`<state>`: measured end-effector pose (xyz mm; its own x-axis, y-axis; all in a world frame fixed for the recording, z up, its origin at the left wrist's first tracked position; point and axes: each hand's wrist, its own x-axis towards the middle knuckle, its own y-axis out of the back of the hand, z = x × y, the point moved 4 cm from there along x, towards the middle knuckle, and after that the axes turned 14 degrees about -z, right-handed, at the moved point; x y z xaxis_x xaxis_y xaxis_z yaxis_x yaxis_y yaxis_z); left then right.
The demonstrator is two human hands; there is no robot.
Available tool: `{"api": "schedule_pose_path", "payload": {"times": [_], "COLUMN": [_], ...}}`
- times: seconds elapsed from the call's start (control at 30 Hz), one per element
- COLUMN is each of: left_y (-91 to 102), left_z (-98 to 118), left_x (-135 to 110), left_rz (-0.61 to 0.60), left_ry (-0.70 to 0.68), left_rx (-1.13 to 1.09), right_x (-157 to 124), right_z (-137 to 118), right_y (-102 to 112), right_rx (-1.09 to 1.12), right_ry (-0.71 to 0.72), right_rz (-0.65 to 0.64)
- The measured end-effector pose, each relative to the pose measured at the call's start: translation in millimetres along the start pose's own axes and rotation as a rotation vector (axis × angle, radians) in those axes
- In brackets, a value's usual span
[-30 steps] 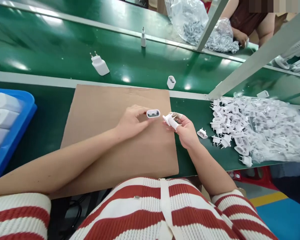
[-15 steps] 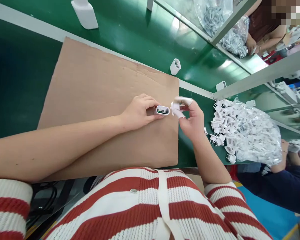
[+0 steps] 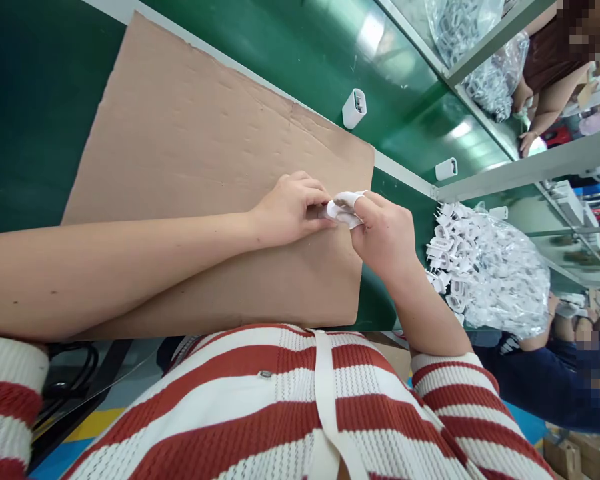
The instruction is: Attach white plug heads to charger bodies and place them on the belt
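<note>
Over the cardboard sheet, my left hand is closed around a white charger housing, which its fingers mostly hide. My right hand, with white finger covers on thumb and forefinger, pinches a white plug end piece against the open end of that housing. The covered fingertips hide most of the piece, so I cannot tell how deep it sits. Both hands meet near the right side of the cardboard.
White plug pieces lie heaped at the right, partly in a clear plastic bag. One charger housing stands beyond the cardboard, another by the metal frame. Other people work across and to the right.
My right hand has brought the plug piece left onto the housing's end, closing the gap between them. The left hand has turned slightly. The camera view has shifted.
</note>
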<state>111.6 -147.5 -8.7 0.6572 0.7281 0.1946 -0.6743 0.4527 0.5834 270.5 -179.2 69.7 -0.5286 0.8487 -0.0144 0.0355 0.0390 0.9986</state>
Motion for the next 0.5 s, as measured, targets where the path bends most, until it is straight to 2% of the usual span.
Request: {"api": "schedule_pose_path", "payload": {"times": [0.1, 0.27, 0.5], "left_y": [-0.1, 0.1, -0.3], "left_z": [-0.6, 0.4, 1.6], "left_x": [0.2, 0.1, 0.3], "left_rz": [0.001, -0.001, -0.006], "left_ry": [0.006, 0.027, 0.041], "left_rx": [0.000, 0.007, 0.004], "right_x": [1.7, -0.8, -0.2], "right_z": [-1.2, 3.6, 1.7], "right_y": [2.8, 9.5, 2.1], "right_rx": [0.037, 0.096, 0.070], "right_ry": [0.012, -0.017, 0.028], "right_rz": [-0.025, 0.014, -0.038]}}
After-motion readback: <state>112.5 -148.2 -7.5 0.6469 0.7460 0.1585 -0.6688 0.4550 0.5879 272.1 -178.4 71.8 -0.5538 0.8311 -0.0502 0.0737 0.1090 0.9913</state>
